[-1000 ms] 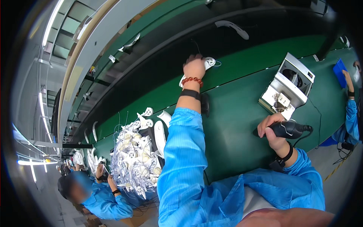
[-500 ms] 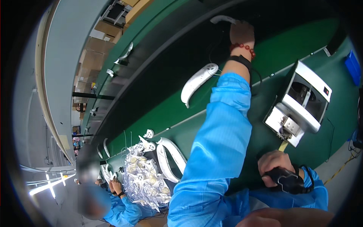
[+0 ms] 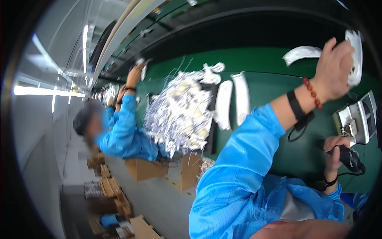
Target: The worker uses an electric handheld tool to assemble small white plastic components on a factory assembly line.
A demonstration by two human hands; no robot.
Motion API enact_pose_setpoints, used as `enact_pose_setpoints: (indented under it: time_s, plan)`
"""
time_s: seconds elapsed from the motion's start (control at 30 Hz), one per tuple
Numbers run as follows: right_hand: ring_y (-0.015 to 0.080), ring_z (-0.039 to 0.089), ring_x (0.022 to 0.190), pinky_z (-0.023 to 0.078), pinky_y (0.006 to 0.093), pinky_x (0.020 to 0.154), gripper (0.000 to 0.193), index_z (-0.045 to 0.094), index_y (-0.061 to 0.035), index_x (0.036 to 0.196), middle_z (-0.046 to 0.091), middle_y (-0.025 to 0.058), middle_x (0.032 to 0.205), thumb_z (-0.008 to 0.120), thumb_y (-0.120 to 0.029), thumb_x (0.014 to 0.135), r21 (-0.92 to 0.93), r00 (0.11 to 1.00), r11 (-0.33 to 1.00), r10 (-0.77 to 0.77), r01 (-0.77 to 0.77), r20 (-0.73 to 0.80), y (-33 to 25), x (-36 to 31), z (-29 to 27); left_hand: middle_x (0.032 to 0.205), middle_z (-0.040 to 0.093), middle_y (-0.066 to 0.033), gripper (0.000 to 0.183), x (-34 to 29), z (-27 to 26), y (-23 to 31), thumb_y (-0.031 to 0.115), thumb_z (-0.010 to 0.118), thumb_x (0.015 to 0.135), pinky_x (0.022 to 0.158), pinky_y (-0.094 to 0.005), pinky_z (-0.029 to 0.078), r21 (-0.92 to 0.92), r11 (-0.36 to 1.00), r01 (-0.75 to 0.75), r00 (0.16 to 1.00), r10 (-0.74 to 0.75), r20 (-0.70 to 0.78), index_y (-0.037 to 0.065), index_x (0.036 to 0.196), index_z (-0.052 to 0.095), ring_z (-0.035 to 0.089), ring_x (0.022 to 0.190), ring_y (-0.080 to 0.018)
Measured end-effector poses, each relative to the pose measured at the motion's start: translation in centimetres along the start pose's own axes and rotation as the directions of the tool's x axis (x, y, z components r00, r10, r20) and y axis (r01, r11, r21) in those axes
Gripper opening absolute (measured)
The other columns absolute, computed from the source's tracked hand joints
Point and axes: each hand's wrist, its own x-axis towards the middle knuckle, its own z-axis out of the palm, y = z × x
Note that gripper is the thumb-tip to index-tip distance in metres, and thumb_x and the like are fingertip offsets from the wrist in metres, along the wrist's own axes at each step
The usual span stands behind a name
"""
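My left hand (image 3: 335,71), with a red bead bracelet and a black strap at its wrist, grips a white curved plastic shell (image 3: 356,55) at the far right. The shell stands on end, its hollow side partly hidden by my fingers. Lower down, my right hand (image 3: 332,153) is closed around a black corded tool that looks like an electric screwdriver (image 3: 350,160). Close behind my left hand, another white curved shell (image 3: 301,54) lies on the green surface. A white and grey box-shaped machine (image 3: 361,123) stands just beyond my right hand.
A heap of white parts and clear wires (image 3: 179,107) covers the bench's left part. Beside it lie two long white shells (image 3: 224,105). A co-worker in blue (image 3: 129,133) lifts a hand (image 3: 136,75) at the left. Cardboard boxes (image 3: 153,169) stand on the floor.
My left hand has drawn back from the far dark area and now holds a white shell up at the right. The view has swung left, showing more of the co-worker and floor.
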Motion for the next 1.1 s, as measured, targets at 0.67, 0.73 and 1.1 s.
enact_pose_setpoints:
  time_s: [0.67,0.73,1.1]
  plan:
    - [0.0150,0.046,0.063,0.043,0.0292,0.060,0.011,0.044,-0.0051,0.103,0.049,0.0078,0.076,0.053,-0.004,0.098,-0.087,0.999,0.995,-0.039,0.039,-0.003,2.0,0.3,1.4,0.094,0.057,-0.0059,0.035,-10.2,-18.6,14.3,0.013,0.060,0.081,0.074,-0.0348,0.043,0.368,0.915,0.166,0.791,-0.346,0.505,0.007,0.115,0.065,0.057,0.084,-0.0226]
    - [0.0148,0.046,0.062,0.043,0.0291,0.060,0.012,0.044,-0.0054,0.103,0.048,0.0075,0.076,0.054,-0.004,0.097,-0.071,1.000,0.997,-0.029,0.029,0.005,1.9,0.2,1.3,0.088,0.053,-0.0051,0.033,-12.2,-17.0,13.8,0.013,0.060,0.080,0.074,-0.0328,0.044,0.405,0.897,0.178,0.741,-0.393,0.544,0.006,0.111,0.068,0.054,0.086,-0.0220]
    - [0.0166,0.052,0.064,0.047,0.0312,0.061,0.017,0.046,-0.0065,0.100,0.052,0.0089,0.081,0.061,-0.004,0.093,-0.164,1.000,0.987,0.005,-0.003,0.012,0.0,0.1,2.6,0.132,0.056,-0.0123,0.042,-13.9,-18.3,14.2,0.017,0.069,0.078,0.108,-0.0542,0.036,0.350,0.886,0.305,0.437,-0.456,0.775,0.016,0.120,0.068,0.049,0.128,-0.0372]
